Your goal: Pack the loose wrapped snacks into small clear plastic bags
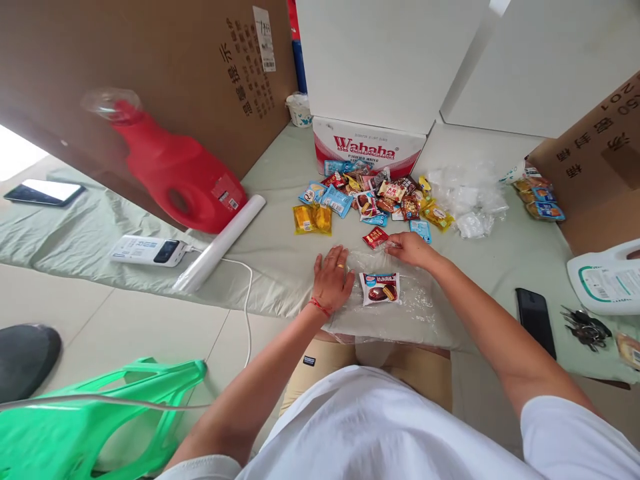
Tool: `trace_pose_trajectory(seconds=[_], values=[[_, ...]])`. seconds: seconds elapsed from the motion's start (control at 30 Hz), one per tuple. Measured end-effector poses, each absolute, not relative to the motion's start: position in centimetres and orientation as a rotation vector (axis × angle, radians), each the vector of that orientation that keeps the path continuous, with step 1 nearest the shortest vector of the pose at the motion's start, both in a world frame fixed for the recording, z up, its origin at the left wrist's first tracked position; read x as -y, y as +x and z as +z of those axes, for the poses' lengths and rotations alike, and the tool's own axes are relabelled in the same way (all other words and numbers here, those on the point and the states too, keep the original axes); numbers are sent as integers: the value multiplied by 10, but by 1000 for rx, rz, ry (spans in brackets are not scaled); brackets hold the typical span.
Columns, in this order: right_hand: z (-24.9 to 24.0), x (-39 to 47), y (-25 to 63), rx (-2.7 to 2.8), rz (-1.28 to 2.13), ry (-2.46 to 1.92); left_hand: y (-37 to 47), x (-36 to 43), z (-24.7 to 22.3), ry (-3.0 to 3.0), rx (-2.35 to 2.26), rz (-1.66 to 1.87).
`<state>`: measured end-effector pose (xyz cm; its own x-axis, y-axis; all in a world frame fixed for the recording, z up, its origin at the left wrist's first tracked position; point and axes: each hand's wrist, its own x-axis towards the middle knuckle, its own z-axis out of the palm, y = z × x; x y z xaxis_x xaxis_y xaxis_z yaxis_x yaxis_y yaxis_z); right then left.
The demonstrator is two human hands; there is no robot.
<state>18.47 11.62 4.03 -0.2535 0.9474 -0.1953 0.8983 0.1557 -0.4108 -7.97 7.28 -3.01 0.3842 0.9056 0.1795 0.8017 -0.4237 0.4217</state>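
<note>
A wrapped chocolate pie (380, 289) lies on a sheet of clear plastic film (417, 293) at the table's front edge. My left hand (333, 275), with a ring and a red string bracelet, rests on the film's left side, fingers stretched out. At the film's far edge my right hand (407, 249) is closed, thumb and fingertips pinching the film. Just left of those fingertips is a red snack packet (375, 237). Beyond both hands spreads a pile of small wrapped snacks (393, 191), with yellow-wrapped packets (313, 219) at its left.
A roll of plastic film (220, 243), a power bank (149, 250) and a red jug (185, 173) lie left. Crumpled clear plastic (467, 193) sits right of the snacks. Farther right are a phone (535, 322), keys (586, 329) and a white bottle (607, 280). Behind stands a Wahaha box (367, 147).
</note>
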Motion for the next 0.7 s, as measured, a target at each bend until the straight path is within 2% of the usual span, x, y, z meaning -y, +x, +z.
trace_pose_trajectory(seconds=[0.13,0.23,0.5,0.7], values=[[56,-88,191,2431,580,-1420,-85,-76,-35,2266,-1536,613],[61,-55,188,2579,482,-1256,-85,-77,-36,2236,-1539,582],[31,2,172,2893,400,-1144,-88,-81,-30,2162,-1401,619],[17,0,170,2820,474,-1097,-109,-92,-24,2144,-962,642]])
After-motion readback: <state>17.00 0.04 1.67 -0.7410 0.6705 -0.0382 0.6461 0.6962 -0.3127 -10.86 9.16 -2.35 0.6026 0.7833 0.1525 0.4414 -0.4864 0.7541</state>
